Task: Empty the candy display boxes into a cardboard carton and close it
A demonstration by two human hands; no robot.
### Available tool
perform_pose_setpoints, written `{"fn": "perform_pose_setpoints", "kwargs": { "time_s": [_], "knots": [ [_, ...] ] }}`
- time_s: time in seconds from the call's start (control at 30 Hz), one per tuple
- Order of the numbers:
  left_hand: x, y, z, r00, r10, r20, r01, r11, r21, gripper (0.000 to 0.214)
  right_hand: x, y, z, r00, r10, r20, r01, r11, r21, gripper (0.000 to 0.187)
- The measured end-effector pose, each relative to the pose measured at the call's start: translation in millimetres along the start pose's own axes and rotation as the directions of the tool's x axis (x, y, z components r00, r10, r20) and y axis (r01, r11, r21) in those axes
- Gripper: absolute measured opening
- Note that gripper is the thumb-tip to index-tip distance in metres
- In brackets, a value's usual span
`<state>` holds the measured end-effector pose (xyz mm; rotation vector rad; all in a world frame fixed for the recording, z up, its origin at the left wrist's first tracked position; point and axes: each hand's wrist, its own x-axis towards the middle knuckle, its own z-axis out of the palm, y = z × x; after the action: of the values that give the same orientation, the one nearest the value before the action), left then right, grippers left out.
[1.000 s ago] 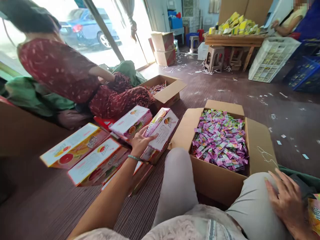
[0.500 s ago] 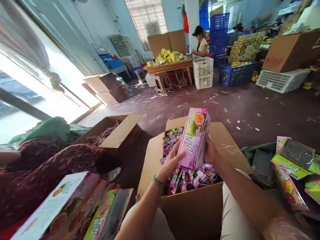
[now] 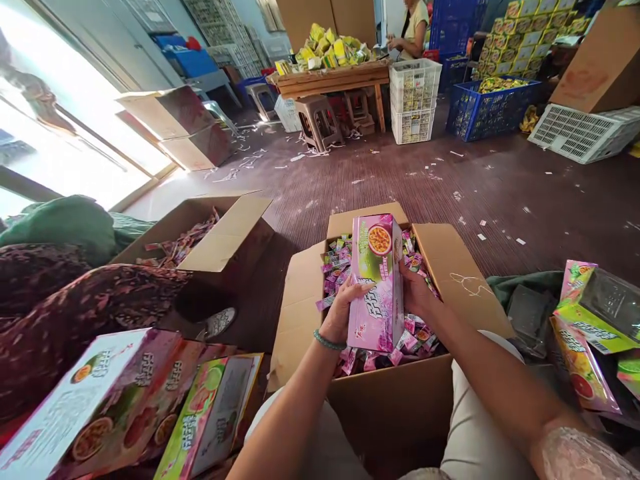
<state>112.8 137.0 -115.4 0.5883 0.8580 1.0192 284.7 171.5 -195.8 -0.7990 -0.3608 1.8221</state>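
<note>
Between my two hands is a pink printed box (image 3: 376,287) with a passion fruit picture, held up and leaning slightly back. My left hand (image 3: 343,308) grips its left side, the thumb lying across the front. On the right side my right hand (image 3: 416,290) is wrapped around the edge, its fingers partly hidden behind the box. Below is an open cardboard carton (image 3: 295,293) between my knees, filled with small pink sachets (image 3: 337,270). The held box covers the middle of these sachets.
At the lower left stand more printed boxes (image 3: 115,393). Beside a seated person's patterned clothing (image 3: 100,307) is another carton (image 3: 235,233) of sachets. Printed packs (image 3: 595,313) lie at right. Farther off are a wooden table (image 3: 330,81), white crates (image 3: 414,100) and a blue crate (image 3: 493,110).
The pink box has turned more upright, its front facing me, and sits slightly left. My hands keep hold of it. The view has tilted downward.
</note>
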Motion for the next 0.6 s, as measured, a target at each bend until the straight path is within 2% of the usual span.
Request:
{"fn": "perform_pose_setpoints", "kwargs": {
  "time_s": [0.13,0.27,0.33,0.5,0.6],
  "knots": [
    [-2,0,-10.2,1.0,0.019,-0.018,-0.019,1.0,-0.001,0.078,-4,2,0,0.998,0.056,0.001,-0.056,0.998,-0.012,0.042],
    [-2,-2,-28.8,0.998,-0.051,-0.03,0.051,0.998,-0.023,0.061,-8,2,8,0.998,0.056,0.008,-0.055,0.996,-0.066,0.04],
    [-4,-2,-35.2,0.997,-0.075,-0.023,0.074,0.997,-0.024,0.059,-11,0,13,0.999,0.053,0.006,-0.053,0.995,-0.081,0.04],
    [-11,0,-39.1,0.987,-0.101,0.127,0.096,0.994,0.049,0.082,-18,-4,20,0.997,0.064,0.04,-0.063,0.998,-0.025,0.053],
    [-3,-7,-38.4,0.986,-0.052,0.157,0.056,0.998,-0.016,0.088,-16,1,23,0.998,-0.002,0.063,0.005,0.999,-0.052,0.061]
  ]
}}
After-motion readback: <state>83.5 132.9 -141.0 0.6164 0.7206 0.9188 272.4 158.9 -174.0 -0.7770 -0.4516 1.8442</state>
